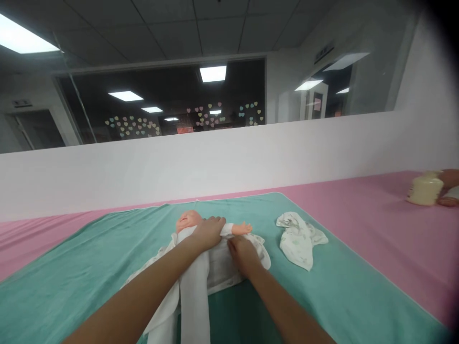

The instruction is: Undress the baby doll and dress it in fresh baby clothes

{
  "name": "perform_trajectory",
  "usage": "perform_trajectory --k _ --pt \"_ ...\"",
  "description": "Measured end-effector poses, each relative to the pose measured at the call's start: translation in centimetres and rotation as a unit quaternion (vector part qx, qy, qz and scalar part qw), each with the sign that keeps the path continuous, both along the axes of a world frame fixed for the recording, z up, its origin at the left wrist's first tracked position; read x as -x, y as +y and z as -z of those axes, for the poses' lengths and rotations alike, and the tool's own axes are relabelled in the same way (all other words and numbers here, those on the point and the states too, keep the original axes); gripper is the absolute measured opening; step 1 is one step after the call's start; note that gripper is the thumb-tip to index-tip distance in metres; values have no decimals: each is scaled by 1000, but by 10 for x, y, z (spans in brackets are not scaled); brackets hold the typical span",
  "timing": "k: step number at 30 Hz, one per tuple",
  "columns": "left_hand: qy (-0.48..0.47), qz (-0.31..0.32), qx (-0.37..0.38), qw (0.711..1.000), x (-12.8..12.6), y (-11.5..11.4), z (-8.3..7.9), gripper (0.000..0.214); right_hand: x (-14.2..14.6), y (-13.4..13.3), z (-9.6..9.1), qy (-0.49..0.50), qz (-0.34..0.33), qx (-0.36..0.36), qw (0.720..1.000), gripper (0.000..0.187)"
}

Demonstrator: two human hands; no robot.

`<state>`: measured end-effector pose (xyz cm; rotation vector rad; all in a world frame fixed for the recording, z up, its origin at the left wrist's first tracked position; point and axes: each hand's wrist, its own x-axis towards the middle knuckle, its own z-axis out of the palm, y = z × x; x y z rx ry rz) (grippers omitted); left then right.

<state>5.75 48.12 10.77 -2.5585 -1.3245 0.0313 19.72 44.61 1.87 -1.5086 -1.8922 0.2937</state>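
A baby doll (189,219) in white clothing lies on its back, its head away from me and one arm stretched out to the right. Across its chest and shoulder rests my left hand (210,232), fingers curled over the upper sleeve. My right hand (245,257) is closed in a pinch at the edge of the white garment (222,265), just below the doll's outstretched arm. White cloth is spread beneath the doll, and its long white legs reach toward me between my forearms. My fingertips are partly hidden.
A crumpled white printed garment (299,241) lies to the right on the green sheet (93,258). Pink covering (366,205) surrounds the sheet. Far right, another person's hand (450,179) touches a pale yellow pump bottle (425,188). A white wall with windows (161,105) stands behind.
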Motion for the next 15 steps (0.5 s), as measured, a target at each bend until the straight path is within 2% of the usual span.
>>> perform_trajectory --k 3,6,11,15 --pt "36 -4 -4 999 7 -1 -5 25 -26 14 10 3 101 8 995 28" --pt "73 -15 -5 997 13 1 -11 27 -43 20 19 16 162 25 986 29" --pt "125 -32 -11 992 17 0 -16 30 -54 25 22 98 150 52 982 23" --pt "145 -39 -14 989 11 -3 -11 28 -63 28 14 248 116 60 960 32"
